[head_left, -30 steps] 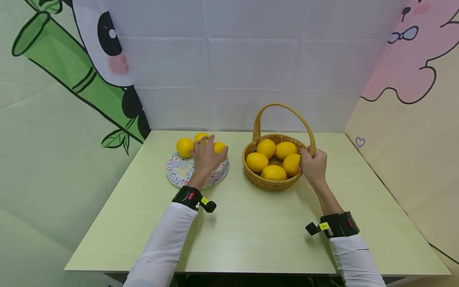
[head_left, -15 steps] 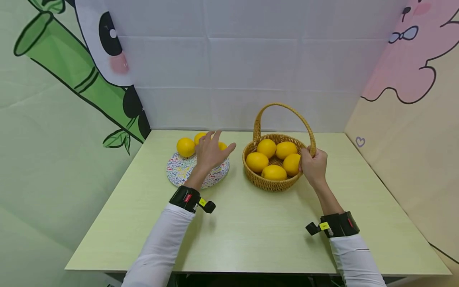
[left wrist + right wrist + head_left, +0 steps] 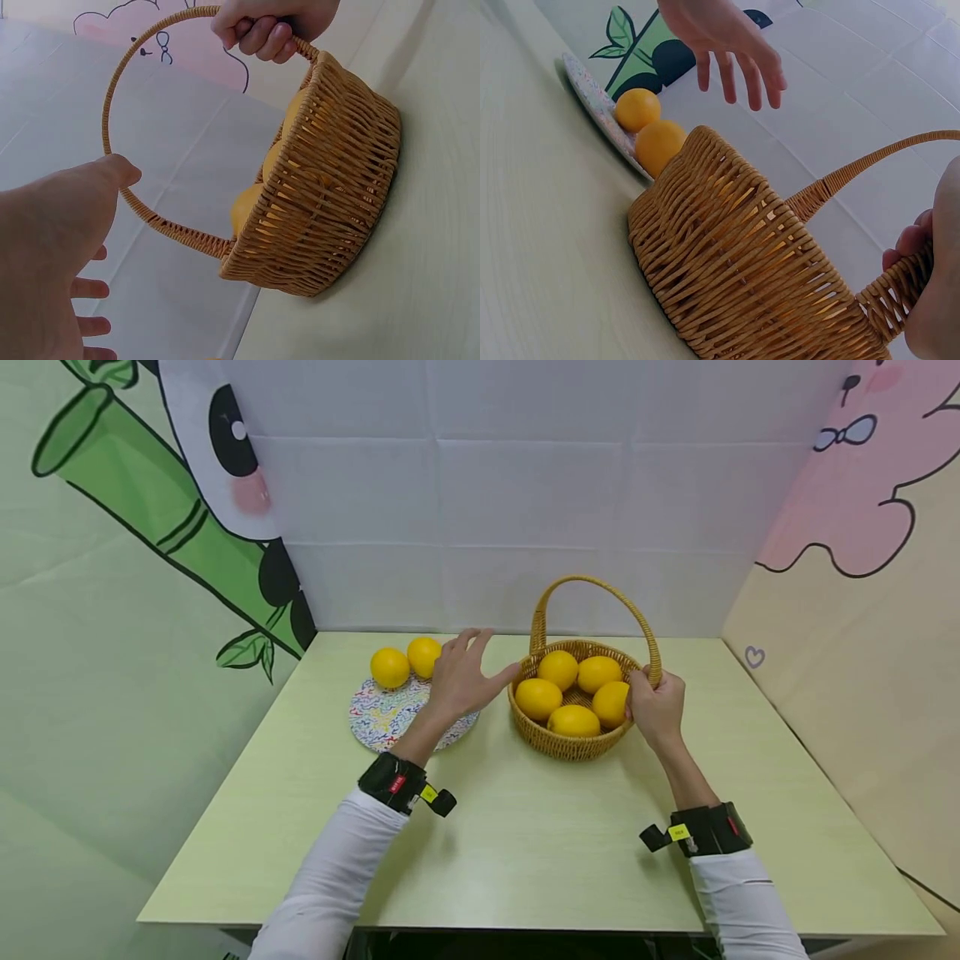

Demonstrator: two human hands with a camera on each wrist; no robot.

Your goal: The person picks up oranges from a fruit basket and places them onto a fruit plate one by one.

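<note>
My left hand (image 3: 467,678) is raised over the right side of a round patterned plate (image 3: 373,718), its fingers spread and nothing in it. Two lemons (image 3: 390,667) are in sight at the plate's back; the hand covers the plate's right back part. In the right wrist view, the fingers of this left hand (image 3: 727,45) hang above the lemons (image 3: 637,110). My right hand (image 3: 657,708) grips the base of the handle of a wicker basket (image 3: 551,745). Inside the basket lie several lemons (image 3: 573,722). In the left wrist view, the right hand's fingers curl round the handle (image 3: 116,90).
Both plate and basket stand on a pale table (image 3: 495,852), toward its far edge. A light cloth backdrop (image 3: 487,493) rises right behind the table, with printed cartoon walls (image 3: 97,710) on either side.
My left hand has lifted off the lemons on the plate and moved right, toward the basket, with its fingers spreading. The right hand and basket have stayed in place.
</note>
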